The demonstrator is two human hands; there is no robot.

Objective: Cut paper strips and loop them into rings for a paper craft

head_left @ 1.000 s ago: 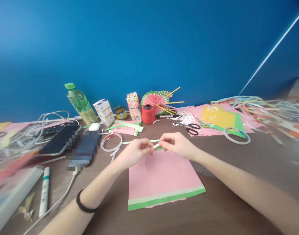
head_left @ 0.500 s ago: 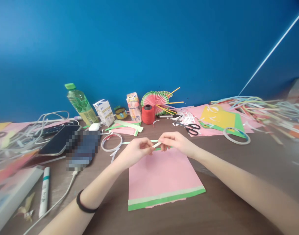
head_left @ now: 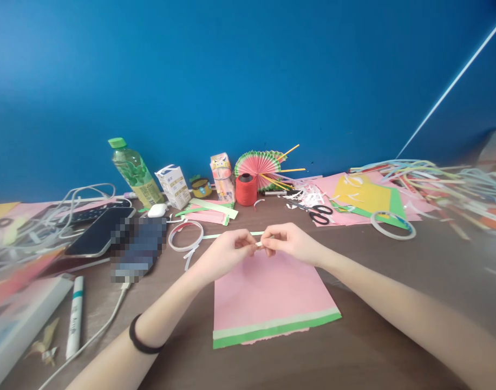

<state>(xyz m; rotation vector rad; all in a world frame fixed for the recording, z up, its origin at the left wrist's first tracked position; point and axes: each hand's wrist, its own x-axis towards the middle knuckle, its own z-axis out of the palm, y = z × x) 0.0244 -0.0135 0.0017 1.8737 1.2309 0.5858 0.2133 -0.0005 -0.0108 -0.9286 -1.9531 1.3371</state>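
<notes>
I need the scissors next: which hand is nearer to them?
Right. The right hand is just below and left of the scissors; the left hand is farther left, over the pink paper.

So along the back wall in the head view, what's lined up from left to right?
Green-capped bottle → small white carton → pink drink carton → red thread spool → black scissors → tape ring.
</notes>
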